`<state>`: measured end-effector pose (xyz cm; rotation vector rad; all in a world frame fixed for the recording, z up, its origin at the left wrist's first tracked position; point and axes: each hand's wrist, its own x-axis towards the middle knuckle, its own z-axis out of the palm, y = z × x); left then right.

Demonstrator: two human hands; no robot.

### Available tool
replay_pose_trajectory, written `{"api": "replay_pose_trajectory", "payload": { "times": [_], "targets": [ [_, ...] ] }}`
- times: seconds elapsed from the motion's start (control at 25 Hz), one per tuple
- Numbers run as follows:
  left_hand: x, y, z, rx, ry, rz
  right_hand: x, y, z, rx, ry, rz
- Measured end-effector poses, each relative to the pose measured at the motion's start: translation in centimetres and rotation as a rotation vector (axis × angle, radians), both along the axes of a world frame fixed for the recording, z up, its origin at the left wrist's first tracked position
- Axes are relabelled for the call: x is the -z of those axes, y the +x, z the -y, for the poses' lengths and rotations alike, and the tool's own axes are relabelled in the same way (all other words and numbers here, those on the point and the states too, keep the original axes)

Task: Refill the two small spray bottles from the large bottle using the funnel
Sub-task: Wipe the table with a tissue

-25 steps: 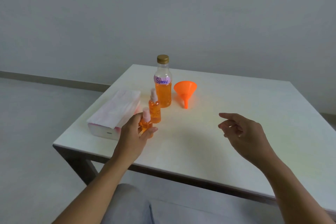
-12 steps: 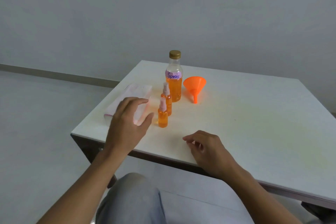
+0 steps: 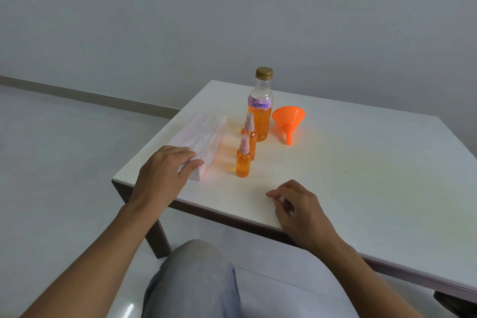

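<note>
Two small spray bottles stand upright in a row, both holding orange liquid with their pink pump tops on: the near one [image 3: 243, 160] and the far one [image 3: 249, 137]. Behind them stands the large bottle [image 3: 261, 108] with a gold cap and a "Spray" label, about half full of orange liquid. The orange funnel [image 3: 288, 121] lies on its side to its right. My left hand [image 3: 165, 175] rests on the near end of a tissue pack, fingers apart. My right hand [image 3: 296, 204] lies on the table near the front edge, fingers loosely curled, holding nothing.
A white and pink tissue pack [image 3: 204, 134] lies left of the bottles. The white table [image 3: 361, 175] stands before a grey wall, its left corner near my left hand. My knee [image 3: 196, 279] in grey trousers is below the table's front edge.
My left hand let go of the near spray bottle, which now stands on the table, and moved left onto the tissue pack. My right hand came down to rest on the table.
</note>
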<state>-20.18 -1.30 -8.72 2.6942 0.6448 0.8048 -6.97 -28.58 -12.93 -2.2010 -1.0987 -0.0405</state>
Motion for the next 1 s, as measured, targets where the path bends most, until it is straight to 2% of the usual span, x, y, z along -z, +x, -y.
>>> {"api": "replay_pose_trajectory", "payload": {
  "times": [0.28, 0.4, 0.48, 0.6, 0.68, 0.8, 1.0],
  "targets": [
    [0.1, -0.3, -0.2, 0.076, 0.136, 0.067, 0.1, 0.1, -0.1, 0.013, -0.023, 0.008],
    [-1.0, -1.0, 1.4, 0.088, 0.276, 0.155, -0.8, -0.5, -0.3, 0.069, -0.031, -0.076],
    [-2.3, -1.2, 3.8, 0.228, 0.359, 0.192, -2.1, -1.1, -0.4, 0.09, 0.022, -0.06],
    [-4.2, -0.9, 7.5, 0.51, 0.463, 0.146, -4.5, -1.7, -0.1, -0.123, 0.076, 0.056],
    [-5.1, -0.3, 9.2, 0.615, 0.484, 0.169, -5.7, -1.9, 0.3, -0.271, 0.041, -0.085],
    [-5.6, 1.7, 11.4, 0.716, 0.357, 0.246, -6.5, -1.5, 1.8, -0.282, 0.085, -0.434],
    [-4.6, 6.9, 14.3, 0.742, 0.173, 0.265, -7.2, 1.4, 6.6, -0.143, 0.213, -0.606]
  ]
}}
